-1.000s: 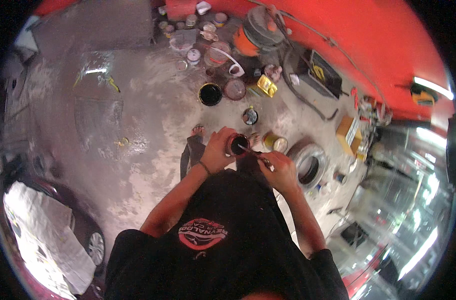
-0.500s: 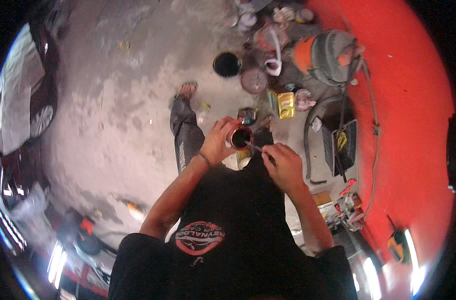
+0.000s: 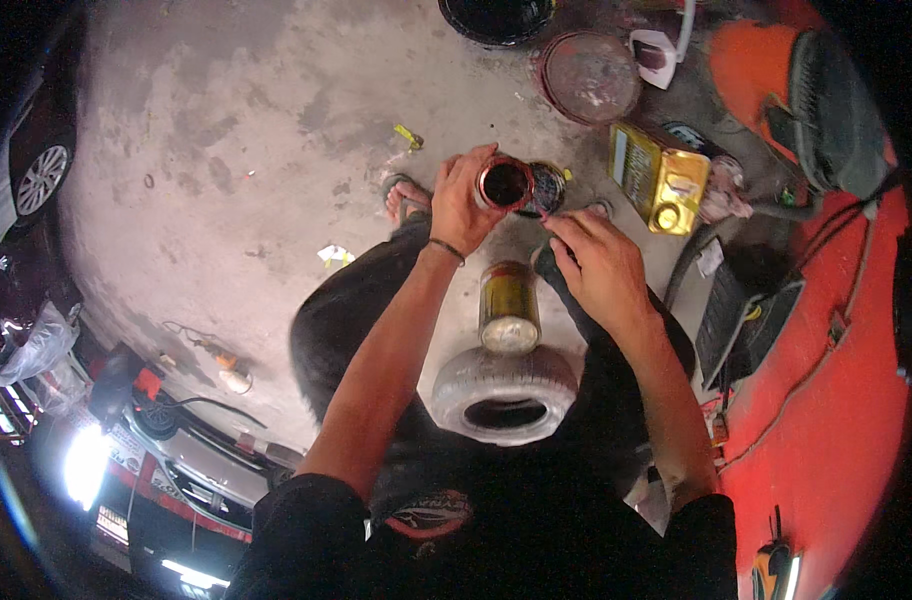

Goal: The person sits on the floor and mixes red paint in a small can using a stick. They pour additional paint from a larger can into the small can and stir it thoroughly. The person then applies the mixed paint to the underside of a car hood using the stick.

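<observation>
My left hand (image 3: 464, 205) is wrapped around a small open can (image 3: 505, 185) with a reddish rim and dark contents. My right hand (image 3: 598, 262) is closed in a pinch just to the right of it. A short bit of a thin stick (image 3: 543, 214) shows at its fingertips; most of it is hidden. Partly behind the held can, a second dark, stained can (image 3: 548, 186) stands on the floor. Between my bent legs are a gold-coloured can (image 3: 509, 305) and a pale, dusty tyre (image 3: 504, 392).
A yellow rectangular tin (image 3: 684, 180) stands on the floor to the right, near a round stained lid (image 3: 589, 78) and a black basin (image 3: 496, 15). Farther right are an orange and black machine (image 3: 776, 90), a black crate (image 3: 741, 330) and a hose along the red wall (image 3: 826, 440).
I have lowered into a squat, so floor things look nearer. Both hands have moved forward with the can. The stick, earlier inside the can, is now outside it.
</observation>
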The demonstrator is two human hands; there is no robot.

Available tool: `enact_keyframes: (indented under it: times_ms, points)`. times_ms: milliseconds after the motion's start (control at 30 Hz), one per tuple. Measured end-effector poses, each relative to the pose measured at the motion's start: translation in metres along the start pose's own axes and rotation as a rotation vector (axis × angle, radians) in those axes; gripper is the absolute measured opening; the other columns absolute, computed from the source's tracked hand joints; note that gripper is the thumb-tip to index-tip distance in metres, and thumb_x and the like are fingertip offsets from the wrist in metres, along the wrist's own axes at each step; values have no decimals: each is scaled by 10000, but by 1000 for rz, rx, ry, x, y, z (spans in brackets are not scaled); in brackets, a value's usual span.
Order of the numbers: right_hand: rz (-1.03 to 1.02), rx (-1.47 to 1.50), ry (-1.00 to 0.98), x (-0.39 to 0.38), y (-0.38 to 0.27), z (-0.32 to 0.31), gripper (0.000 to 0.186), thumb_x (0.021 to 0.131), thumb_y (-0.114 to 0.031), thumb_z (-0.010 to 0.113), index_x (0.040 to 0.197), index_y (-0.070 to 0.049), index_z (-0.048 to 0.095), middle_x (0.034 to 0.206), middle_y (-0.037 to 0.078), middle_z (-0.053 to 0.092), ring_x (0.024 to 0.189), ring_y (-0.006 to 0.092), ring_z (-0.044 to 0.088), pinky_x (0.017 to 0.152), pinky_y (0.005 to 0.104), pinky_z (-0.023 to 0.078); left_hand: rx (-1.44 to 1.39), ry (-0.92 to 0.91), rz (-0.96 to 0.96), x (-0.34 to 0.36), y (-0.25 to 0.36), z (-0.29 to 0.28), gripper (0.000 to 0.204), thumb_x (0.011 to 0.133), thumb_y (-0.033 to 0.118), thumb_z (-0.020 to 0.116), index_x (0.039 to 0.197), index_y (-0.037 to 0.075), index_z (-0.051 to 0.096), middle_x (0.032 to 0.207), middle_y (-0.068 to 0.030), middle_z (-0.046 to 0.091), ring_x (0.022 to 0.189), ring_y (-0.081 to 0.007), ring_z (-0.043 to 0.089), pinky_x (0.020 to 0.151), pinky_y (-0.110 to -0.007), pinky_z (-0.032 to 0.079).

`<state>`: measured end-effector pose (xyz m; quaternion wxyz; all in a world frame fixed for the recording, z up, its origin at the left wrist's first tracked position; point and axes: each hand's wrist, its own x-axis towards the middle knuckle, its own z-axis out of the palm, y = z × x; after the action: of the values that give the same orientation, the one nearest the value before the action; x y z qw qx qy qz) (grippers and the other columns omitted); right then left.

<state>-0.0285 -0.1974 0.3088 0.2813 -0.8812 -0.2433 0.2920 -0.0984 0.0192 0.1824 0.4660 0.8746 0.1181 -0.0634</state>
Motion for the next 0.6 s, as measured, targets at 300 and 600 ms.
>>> enact_keyframes:
  times_ms: [300,600]
  points:
    - [-53,-282,-154,45,75,75,367,944,-176,746,1301,-104,704,1171,140,719,1016,366,733,909,495,597,-93,195,-19,62,-159,114,957,706,136,975,1564,96,553,1373,-97,712,1295,-332,589,1141,-429,482]
    - [-165,26,-31,28,51,47,331,1029,-288,674,1260,-56,723,1105,192,758,1028,417,729,889,528,576,346,198,-14,46,-207,140,985,740,171,911,1612,63,466,1515,-184,612,1373,-435,546,1182,-503,444]
